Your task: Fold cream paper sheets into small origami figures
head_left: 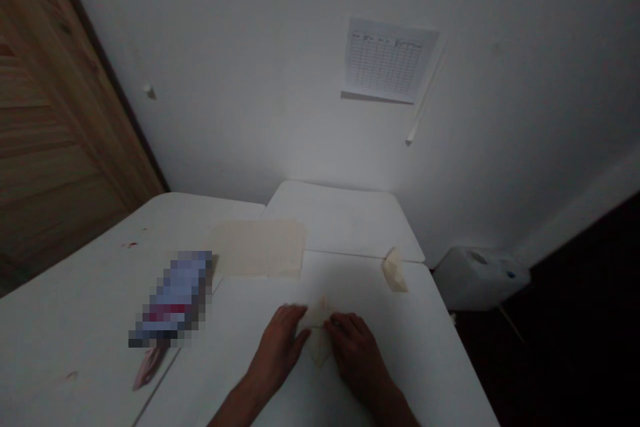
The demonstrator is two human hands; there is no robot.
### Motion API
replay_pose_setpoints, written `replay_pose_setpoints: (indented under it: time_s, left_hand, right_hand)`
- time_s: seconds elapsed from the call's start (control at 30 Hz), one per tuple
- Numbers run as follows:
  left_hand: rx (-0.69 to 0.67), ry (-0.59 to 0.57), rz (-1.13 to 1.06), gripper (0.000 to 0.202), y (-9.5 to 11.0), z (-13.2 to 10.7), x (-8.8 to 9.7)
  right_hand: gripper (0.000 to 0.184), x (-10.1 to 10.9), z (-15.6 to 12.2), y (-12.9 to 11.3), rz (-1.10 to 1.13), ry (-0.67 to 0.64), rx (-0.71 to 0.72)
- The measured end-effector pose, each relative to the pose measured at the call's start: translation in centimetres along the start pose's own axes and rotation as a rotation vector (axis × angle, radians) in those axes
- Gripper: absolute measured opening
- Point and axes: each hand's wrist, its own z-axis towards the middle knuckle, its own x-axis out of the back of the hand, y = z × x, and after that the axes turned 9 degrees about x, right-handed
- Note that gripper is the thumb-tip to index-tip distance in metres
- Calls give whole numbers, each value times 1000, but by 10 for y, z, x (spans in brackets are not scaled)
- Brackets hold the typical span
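Observation:
A small cream folded paper [319,330] lies on the white table [425,347] right in front of me. My left hand [280,347] presses its left side with fingers bent onto the paper. On the right side, my right hand [357,350] pinches the paper's edge with curled fingers. A finished folded paper shape [395,269] stands further back to the right, apart from both hands. A stack of cream lined sheets [257,247] lies flat beyond my left hand.
A blurred-out flat object [173,300] lies to the left, with a pink item [147,367] under its near end. A wooden door [50,113] is at left. A printed sheet [385,60] hangs on the wall. A white bin [480,277] stands beside the table's right edge.

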Motion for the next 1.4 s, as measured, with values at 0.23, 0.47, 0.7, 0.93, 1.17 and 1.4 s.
replay_pose_setpoints:
  time_s: [0.23,0.47,0.7,0.93,1.17,1.4]
  left_hand:
    - [81,-34,-79,21,-11,1,-2]
    - [52,-175,-97,16,1,15,19]
    - [155,-201,-85,18,4,18,19]
    - [234,-166,6,19,4,17,12]
    - [276,-174,101,16,7,21,8]
    - [344,-234,135,15,12,26,9]
  right_hand:
    - [35,-1,-5,15,140,184,-234]
    - [22,6,-5,28,240,151,-265]
    - [25,8,-1,34,284,126,-329]
    - [24,13,7,32,237,106,-314]
    - [23,14,11,29,176,94,-352]
    - [18,5,9,21,-5,93,-173]
